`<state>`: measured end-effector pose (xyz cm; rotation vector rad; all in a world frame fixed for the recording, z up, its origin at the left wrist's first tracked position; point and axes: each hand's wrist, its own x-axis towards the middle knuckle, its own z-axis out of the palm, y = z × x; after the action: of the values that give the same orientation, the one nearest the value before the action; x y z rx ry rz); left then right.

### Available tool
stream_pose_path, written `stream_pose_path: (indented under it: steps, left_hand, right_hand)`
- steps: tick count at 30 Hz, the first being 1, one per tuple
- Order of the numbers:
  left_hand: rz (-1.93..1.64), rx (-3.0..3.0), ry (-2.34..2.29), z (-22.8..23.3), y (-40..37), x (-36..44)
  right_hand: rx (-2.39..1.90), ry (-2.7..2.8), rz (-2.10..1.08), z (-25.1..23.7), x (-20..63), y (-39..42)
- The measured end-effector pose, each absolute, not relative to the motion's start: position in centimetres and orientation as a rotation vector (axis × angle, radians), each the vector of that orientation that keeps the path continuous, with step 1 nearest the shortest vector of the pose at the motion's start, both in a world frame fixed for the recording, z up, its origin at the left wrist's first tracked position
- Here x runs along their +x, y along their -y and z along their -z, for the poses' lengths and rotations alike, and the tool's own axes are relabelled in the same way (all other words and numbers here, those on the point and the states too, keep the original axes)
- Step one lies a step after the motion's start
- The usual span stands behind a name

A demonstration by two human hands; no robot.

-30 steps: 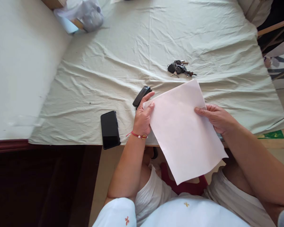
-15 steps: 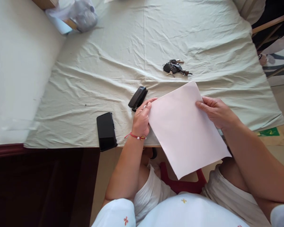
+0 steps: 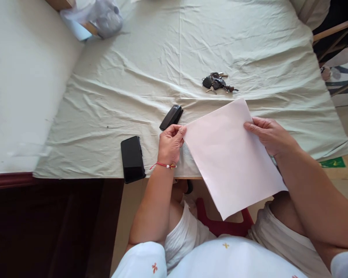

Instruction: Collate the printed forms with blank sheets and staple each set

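Head view: a pale sheet of paper (image 3: pixel 232 158) sits right of centre, tilted, half over the table (image 3: pixel 133 77) edge. The left hand (image 3: pixel 169 144) pinches its left corner with curled fingers; the right hand (image 3: pixel 269 135) grips the right edge, thumb on top. It looks light, thin and floppy, easily creased, so the edges are the best places to hold. A stapler (image 3: pixel 171 117), phone (image 3: pixel 132 158) and keys (image 3: pixel 217 82) lie nearby.
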<state>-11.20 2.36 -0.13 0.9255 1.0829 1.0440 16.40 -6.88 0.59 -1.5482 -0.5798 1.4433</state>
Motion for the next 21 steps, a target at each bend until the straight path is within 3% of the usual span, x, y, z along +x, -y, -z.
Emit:
stream_pose_path:
  steps: [6, 21]
  left_hand:
    - [-0.986, 0.892, -1.03, -0.2, -2.3, -11.7]
    - [-0.833, 1.037, -1.038, -0.2, -1.7, -11.0]
  right_hand:
    - [-1.52, 0.566, -1.531, -0.3, 17.0, 7.0]
    - [-1.426, 0.592, -1.352, 0.1, 17.5, 6.2]
